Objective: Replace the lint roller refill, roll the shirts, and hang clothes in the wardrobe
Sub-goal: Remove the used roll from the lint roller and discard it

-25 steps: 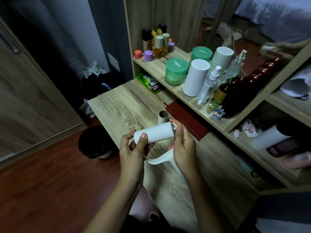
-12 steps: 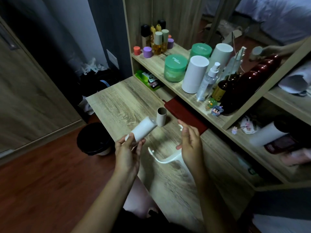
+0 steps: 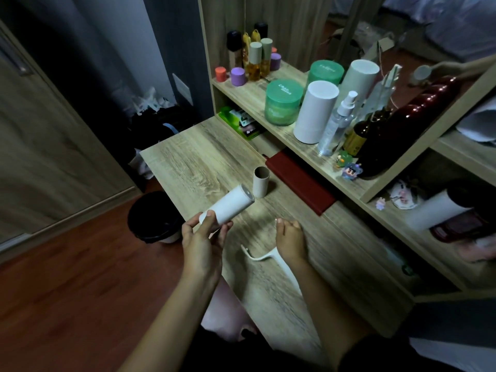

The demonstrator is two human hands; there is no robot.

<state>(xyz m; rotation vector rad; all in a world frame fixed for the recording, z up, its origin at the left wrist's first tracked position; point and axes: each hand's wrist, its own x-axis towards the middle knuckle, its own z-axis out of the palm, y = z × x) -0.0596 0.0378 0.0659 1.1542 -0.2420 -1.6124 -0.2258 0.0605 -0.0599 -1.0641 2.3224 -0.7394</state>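
The left hand (image 3: 201, 242) grips the near end of a white lint roll (image 3: 230, 204), thumb on top and fingers curled underneath, and holds it tilted above the desk (image 3: 204, 162) with its far end pointing away. The right hand (image 3: 291, 237) hovers palm down just above the desk, its fingers loosely bent and holding nothing that shows. The white roller handle (image 3: 288, 275) lies flat on the desk, partly under the right wrist (whether the wrist touches it cannot be told).

Just past the roll's far end, a bare cardboard tube (image 3: 261, 182) stands upright, and a dark red notebook (image 3: 300, 183) lies near it to the right. A black bin (image 3: 150, 218) sits on the floor to the left of the desk. Farther back, the shelf (image 3: 252, 87) holds a green jar (image 3: 281, 103), a white canister (image 3: 314, 114) and a clear spray bottle (image 3: 336, 124).
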